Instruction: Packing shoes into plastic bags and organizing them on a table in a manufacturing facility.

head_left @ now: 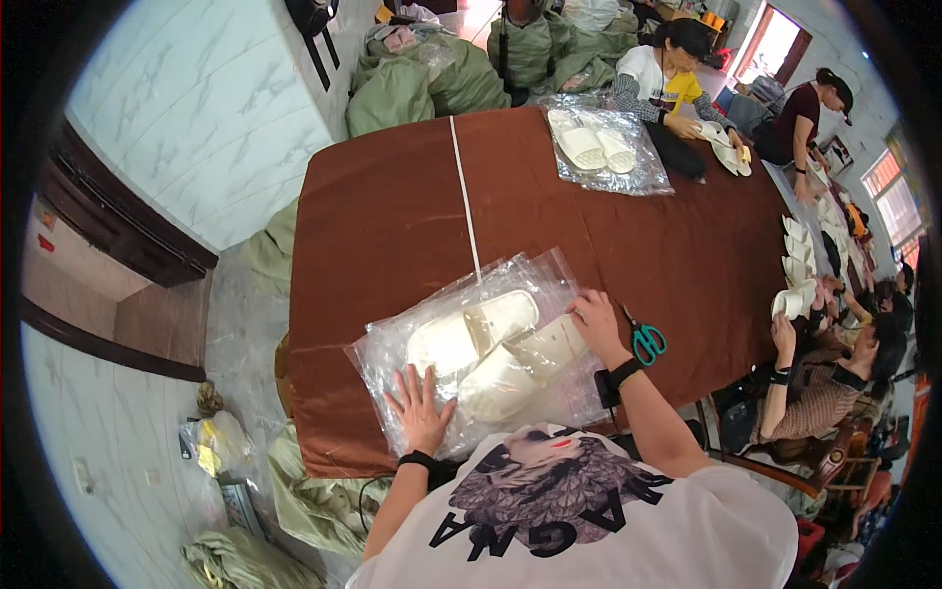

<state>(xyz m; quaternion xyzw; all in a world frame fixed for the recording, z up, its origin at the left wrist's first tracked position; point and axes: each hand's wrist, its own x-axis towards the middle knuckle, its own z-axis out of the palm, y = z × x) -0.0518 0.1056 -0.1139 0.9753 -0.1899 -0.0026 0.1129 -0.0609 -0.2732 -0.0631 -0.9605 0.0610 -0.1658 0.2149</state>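
Note:
A pair of cream-white slippers lies in a clear plastic bag in front of me, on more clear bags. The upper slipper points up to the right; the lower slipper lies beside it, nearer to me. My left hand is spread flat over the bag's near left part, by the slippers' lower left ends. At the right side, my right hand has its fingers bent and closed on the bag's edge. Just right of that hand lie teal-handled scissors.
Brown cloth covers the table, with a white strip across it. Farther back lie more bagged slippers. A co-worker handles slippers at the far end; another sits at right near stacked slippers. Green sacks stand behind.

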